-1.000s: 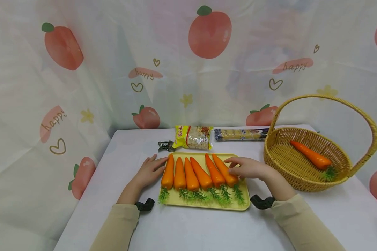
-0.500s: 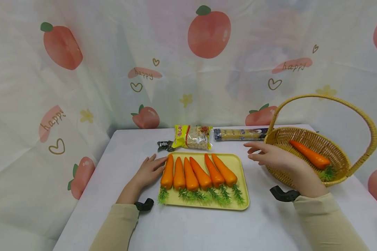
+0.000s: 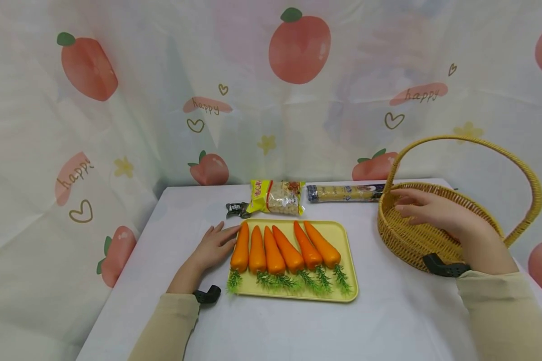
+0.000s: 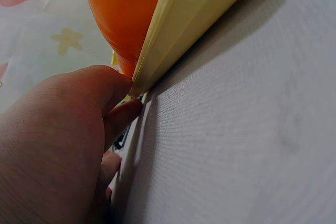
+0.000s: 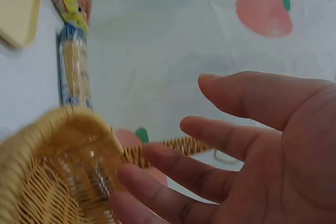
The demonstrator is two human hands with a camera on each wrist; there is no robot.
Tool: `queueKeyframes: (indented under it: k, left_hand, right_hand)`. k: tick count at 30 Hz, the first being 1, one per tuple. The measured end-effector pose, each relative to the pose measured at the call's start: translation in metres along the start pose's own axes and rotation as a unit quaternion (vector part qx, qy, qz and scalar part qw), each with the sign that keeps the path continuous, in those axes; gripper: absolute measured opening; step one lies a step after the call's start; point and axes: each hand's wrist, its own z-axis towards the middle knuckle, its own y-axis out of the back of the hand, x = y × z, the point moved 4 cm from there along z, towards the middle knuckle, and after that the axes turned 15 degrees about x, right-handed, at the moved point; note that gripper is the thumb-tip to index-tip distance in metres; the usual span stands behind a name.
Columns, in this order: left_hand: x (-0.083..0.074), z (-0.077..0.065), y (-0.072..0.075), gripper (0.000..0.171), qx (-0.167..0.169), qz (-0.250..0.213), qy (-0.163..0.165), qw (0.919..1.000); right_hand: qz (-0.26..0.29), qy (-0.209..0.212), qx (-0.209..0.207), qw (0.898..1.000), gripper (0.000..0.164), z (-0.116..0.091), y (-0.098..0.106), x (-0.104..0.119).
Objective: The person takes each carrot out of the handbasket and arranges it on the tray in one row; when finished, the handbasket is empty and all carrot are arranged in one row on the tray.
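Note:
Several orange toy carrots [image 3: 275,253] with green tops lie in a row on a yellow tray [image 3: 298,295]. My left hand [image 3: 214,245] rests at the tray's upper left edge. In the left wrist view, its thumb and index fingertips touch the rim beside the end carrot [image 4: 126,14]. Over the wicker basket [image 3: 404,240] on the right is my right hand [image 3: 433,208], its fingers spread and holding nothing. The right wrist view shows those fingers [image 5: 184,171] loosely extended above the basket's rim. The carrot inside the basket is hidden behind my hand and forearm.
Behind the tray lie a small black wrapped packet [image 3: 237,209], a yellow-ended clear food bag [image 3: 277,197] and a long pack of noodles [image 3: 345,193]. The basket's tall handle [image 3: 474,139] arches above it. A printed cloth backdrop [image 3: 262,125] closes off the back.
My right hand has left the rightmost carrot on the tray and moved right, over the basket, covering the carrot there from view. My left hand and the tray carrots have stayed put.

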Motion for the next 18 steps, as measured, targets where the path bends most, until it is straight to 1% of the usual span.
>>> queueKeyframes:
  k: [4, 9, 18]
  left_hand:
    - [0.000, 0.000, 0.000, 0.049, -0.001, -0.001, 0.002, 1.0000]
    - [0.001, 0.002, 0.000, 0.049, -0.002, -0.001, 0.003, 1.0000]
    - [0.002, 0.001, 0.000, 0.049, -0.004, 0.005, -0.003, 1.0000]
  right_hand:
    - [0.024, 0.010, 0.001, 1.000, 0.070, -0.004, 0.017, -0.022]
    - [0.039, -0.008, -0.003, 0.999, 0.072, -0.006, 0.029, -0.046]
    - [0.021, -0.050, -0.001, 0.999, 0.074, -0.011, 0.040, -0.066]
